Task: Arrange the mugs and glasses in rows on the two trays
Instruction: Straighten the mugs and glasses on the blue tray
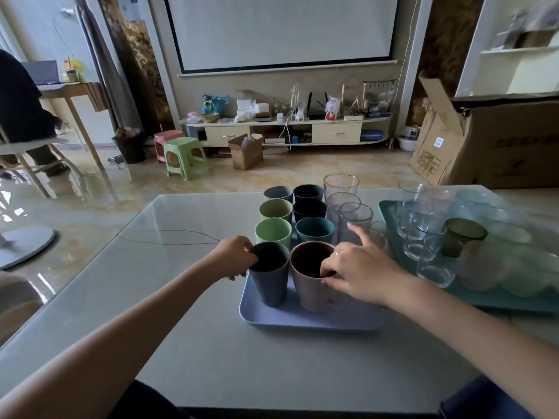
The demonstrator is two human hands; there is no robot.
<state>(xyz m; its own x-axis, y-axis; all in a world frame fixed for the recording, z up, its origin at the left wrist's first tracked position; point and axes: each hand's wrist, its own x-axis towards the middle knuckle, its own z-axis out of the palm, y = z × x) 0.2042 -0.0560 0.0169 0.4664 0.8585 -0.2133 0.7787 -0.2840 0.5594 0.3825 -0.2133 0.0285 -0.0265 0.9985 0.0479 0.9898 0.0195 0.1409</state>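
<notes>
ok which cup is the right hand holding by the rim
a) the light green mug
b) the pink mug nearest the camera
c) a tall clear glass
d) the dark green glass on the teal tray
b: the right hand pinches the rim of the pink mug on the blue tray, thumb outside and fingers inside.

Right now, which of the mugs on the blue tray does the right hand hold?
The pinkish mug, nearest the camera in the right column. The right hand pinches its rim, fingers inside. The left hand has its grip on the dark blue-grey mug beside it.
</notes>
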